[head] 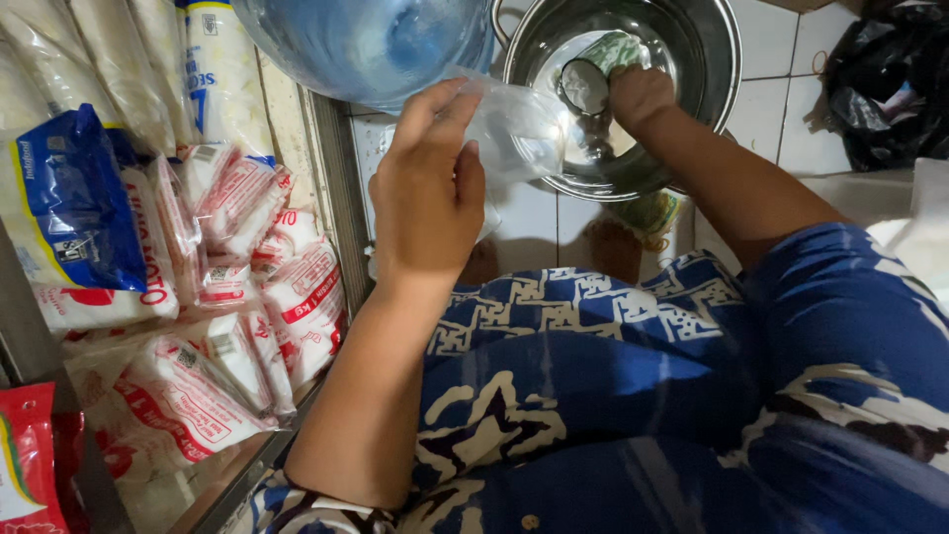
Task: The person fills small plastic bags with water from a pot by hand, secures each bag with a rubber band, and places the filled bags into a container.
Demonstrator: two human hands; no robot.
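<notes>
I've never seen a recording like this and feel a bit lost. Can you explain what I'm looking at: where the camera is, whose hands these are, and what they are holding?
There is no machine here. The camera sits on a person's head and looks down, so you see their own two arms and their lap in blue patterned cloth. The left hand holds a clear plastic bag up by its mouth, just at the edge of a steel pot that stands on a white tiled floor. The right hand reaches into the pot and grips a small green-patterned cup, tipped on its side. Above the hands is the bottom of a large blue water jug. On the left, a low shelf carries many sealed food packets, mostly white with red or blue print.
</notes>
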